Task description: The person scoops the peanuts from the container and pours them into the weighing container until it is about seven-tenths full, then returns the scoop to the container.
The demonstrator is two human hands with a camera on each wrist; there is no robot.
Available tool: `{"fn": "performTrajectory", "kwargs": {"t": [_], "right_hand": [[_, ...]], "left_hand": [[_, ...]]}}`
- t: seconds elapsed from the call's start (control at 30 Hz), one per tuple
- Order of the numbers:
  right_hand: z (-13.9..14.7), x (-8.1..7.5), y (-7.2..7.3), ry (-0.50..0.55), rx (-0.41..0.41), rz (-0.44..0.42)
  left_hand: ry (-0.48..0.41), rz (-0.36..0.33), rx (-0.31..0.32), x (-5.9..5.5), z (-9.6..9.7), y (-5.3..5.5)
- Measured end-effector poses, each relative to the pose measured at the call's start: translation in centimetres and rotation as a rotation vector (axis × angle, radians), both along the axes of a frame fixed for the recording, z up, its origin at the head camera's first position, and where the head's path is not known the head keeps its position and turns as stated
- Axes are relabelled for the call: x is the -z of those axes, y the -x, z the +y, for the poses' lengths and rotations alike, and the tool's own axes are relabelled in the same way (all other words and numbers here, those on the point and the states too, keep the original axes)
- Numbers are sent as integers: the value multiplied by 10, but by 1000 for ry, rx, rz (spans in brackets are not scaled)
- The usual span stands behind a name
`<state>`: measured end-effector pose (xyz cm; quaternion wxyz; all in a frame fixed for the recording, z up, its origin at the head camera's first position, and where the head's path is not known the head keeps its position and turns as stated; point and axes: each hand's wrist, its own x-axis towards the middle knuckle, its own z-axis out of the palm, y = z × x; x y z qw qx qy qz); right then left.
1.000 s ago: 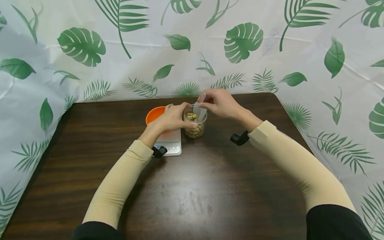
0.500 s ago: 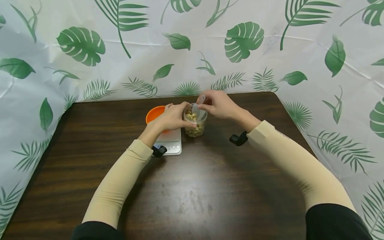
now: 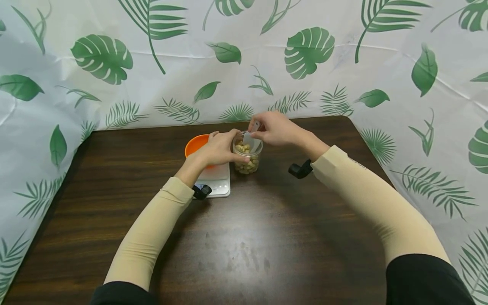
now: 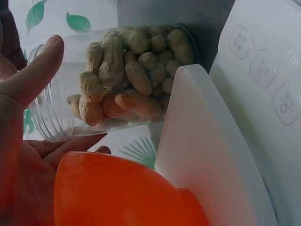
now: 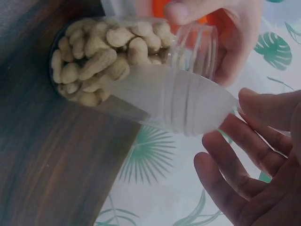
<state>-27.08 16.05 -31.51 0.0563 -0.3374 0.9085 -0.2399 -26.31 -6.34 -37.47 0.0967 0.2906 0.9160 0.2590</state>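
A clear jar [image 5: 207, 44] of unshelled peanuts [image 4: 136, 75] stands upright on the table near its far edge. My left hand [image 3: 219, 150] grips the jar around its neck, thumb on the near side. With thumb and forefinger, my right hand [image 3: 280, 131] pinches the handle of a translucent white scoop [image 5: 136, 89]. The scoop's blade slants down through the jar's mouth, its tip among the peanuts. In the right wrist view, the other right fingers are spread beside the mouth.
Left of the jar, an orange bowl [image 3: 196, 144] sits on a white kitchen scale [image 3: 221, 189], partly hidden by the left hand and wrist. The dark wooden table [image 3: 244, 245] backs onto a leaf-printed sheet [image 3: 259, 55].
My right hand and wrist have shifted slightly left and up, and the scoop sits a little further left in the jar. My left hand has kept its grip in place.
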Motion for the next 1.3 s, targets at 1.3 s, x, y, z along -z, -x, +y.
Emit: {"fn": "performTrajectory", "kwargs": {"t": [1.3], "right_hand": [[5,6,0,42,-29,45]], "left_hand": [[-3,-2,11,1,-3,5]]}}
